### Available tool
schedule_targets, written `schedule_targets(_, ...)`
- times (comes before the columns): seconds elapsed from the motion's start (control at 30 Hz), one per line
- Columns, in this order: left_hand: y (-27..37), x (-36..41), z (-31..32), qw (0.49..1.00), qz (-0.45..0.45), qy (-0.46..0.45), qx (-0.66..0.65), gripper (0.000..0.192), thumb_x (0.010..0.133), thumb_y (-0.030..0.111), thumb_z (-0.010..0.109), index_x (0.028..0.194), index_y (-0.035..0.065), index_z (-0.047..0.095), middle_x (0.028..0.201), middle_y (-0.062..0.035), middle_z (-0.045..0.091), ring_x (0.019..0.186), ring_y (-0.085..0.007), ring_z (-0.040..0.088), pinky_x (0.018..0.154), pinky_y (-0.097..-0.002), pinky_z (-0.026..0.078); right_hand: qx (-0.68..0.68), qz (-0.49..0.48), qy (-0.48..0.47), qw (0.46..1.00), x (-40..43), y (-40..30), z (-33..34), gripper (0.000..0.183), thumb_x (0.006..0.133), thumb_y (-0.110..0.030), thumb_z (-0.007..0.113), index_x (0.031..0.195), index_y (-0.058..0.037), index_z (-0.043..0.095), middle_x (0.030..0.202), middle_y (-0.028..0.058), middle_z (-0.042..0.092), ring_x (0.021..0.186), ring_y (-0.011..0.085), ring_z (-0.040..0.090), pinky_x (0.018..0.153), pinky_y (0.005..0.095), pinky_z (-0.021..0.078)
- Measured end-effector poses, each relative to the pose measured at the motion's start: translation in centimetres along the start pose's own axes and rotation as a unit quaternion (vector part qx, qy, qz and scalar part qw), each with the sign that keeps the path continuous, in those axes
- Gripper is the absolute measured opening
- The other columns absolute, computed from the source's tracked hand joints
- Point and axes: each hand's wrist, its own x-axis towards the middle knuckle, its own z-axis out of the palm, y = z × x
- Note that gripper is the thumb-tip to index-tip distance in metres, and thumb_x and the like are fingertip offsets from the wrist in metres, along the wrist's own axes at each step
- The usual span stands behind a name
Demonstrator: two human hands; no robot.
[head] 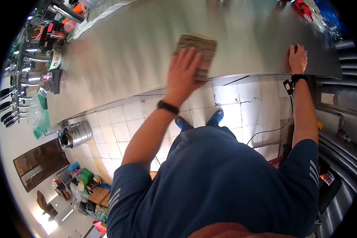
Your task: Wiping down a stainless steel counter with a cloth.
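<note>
My left hand [184, 71] lies flat on a folded brown-grey cloth [208, 50], fingers spread over its near half. The cloth is blurred and rests on the metal tabletop [131, 59], close to the front edge. Farther right, my right hand [298, 58] leans on the same tabletop near its edge with nothing seen in it. Its fingers are slightly bent and the palm is hidden. A black band circles each wrist. Just below the right one, a small black device [288, 87] with a cable [290, 119] hangs beside the forearm.
Knives and other tools hang along a rack [19, 71] at the left. A ribbed metal cylinder [78, 134] stands beneath the table's left end. Boxes and bags [92, 190] crowd the lower left. Red and blue items [309, 12] lie at the far right corner. Tiled floor [226, 92] surrounds my feet.
</note>
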Motion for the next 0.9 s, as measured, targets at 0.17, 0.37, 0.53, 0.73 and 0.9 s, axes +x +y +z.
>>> schedule_targets(0.17,-13.4,-9.8,-7.2,0.994,-0.049,0.012,0.092,0.114,0.058,0.043,0.094,0.153,0.0075,0.042,0.161,-0.0181,0.038,0.148,-0.0418,0.034,0.122,-0.0527,0.030,-0.006,-0.009,-0.019,1.000,-0.2,-0.1,-0.9,0.064,0.104,-0.051,0.042,0.152,-0.0089,0.047,0.163,0.0134,0.037,0.151,0.0394,0.030,0.125,0.0491,0.0249)
schedule_targets(0.37,-16.9,-11.8,-9.7,0.988,-0.075,-0.049,0.124,0.123,0.057,0.039,0.095,0.159,0.0113,0.032,0.163,-0.0189,0.033,0.150,-0.0425,0.030,0.122,-0.0568,0.029,-0.002,-0.023,0.038,0.999,-0.6,-0.1,0.2,0.062,0.104,-0.050,0.044,0.148,-0.0075,0.051,0.159,0.0178,0.041,0.149,0.0402,0.033,0.123,0.0501,0.0271)
schedule_targets(0.53,-11.4,-7.5,-6.6,0.994,0.002,-0.032,0.101,0.123,0.060,0.044,0.093,0.158,0.0053,0.031,0.163,-0.0224,0.030,0.150,-0.0445,0.028,0.122,-0.0592,0.026,0.010,-0.026,0.059,0.998,-1.1,-1.2,0.4,0.059,0.104,-0.051,0.045,0.148,-0.0126,0.050,0.159,0.0185,0.041,0.149,0.0399,0.033,0.123,0.0512,0.0264)
schedule_targets(0.73,2.7,2.6,1.0,0.995,0.010,-0.062,0.081,0.114,0.064,0.040,0.092,0.156,0.0045,0.036,0.163,-0.0210,0.033,0.151,-0.0427,0.028,0.121,-0.0595,0.025,0.022,-0.024,0.064,0.997,-1.4,-1.7,-0.1,0.058,0.103,-0.050,0.048,0.147,-0.0118,0.051,0.157,0.0186,0.043,0.149,0.0392,0.034,0.123,0.0518,0.0252)
schedule_targets(0.9,12.8,10.0,7.5,0.996,0.071,-0.009,0.049,0.109,0.067,0.043,0.089,0.155,0.0068,0.037,0.162,-0.0195,0.033,0.149,-0.0446,0.029,0.120,-0.0611,0.026,0.035,-0.013,0.051,0.998,-1.7,-2.8,-1.2,0.059,0.103,-0.050,0.047,0.148,-0.0120,0.050,0.158,0.0163,0.042,0.149,0.0381,0.033,0.123,0.0507,0.0257)
